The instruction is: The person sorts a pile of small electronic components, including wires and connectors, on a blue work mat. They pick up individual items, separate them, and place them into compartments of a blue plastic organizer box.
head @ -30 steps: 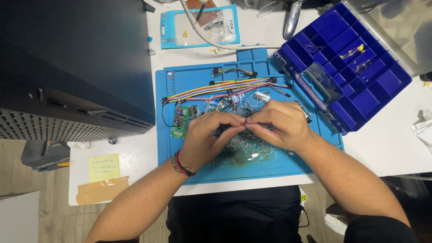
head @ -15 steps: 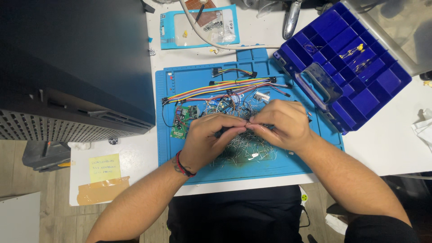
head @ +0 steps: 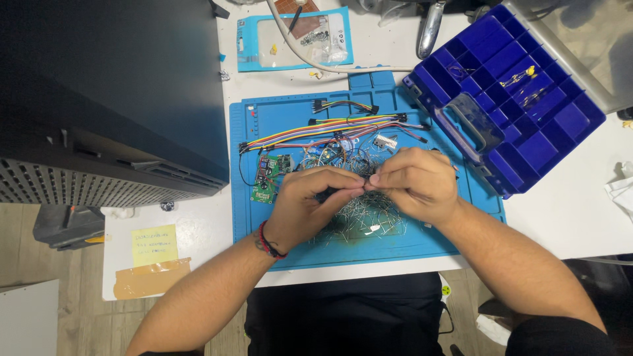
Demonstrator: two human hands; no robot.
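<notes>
Both hands meet over the blue work mat (head: 395,247), fingertips pinched together on a small dark part (head: 361,186); too tiny to say what it is. Left hand (head: 310,201) curled tight, right hand (head: 415,184) closed around the same piece. Under them lies a loose heap of thin metal pins (head: 366,221), unsorted. Rainbow jumper wires (head: 323,128) and a green circuit board (head: 269,177) sit just beyond, untouched. Blue compartment box (head: 508,99) open, nearly bare. Looks mid-way, most pins still to handle.
</notes>
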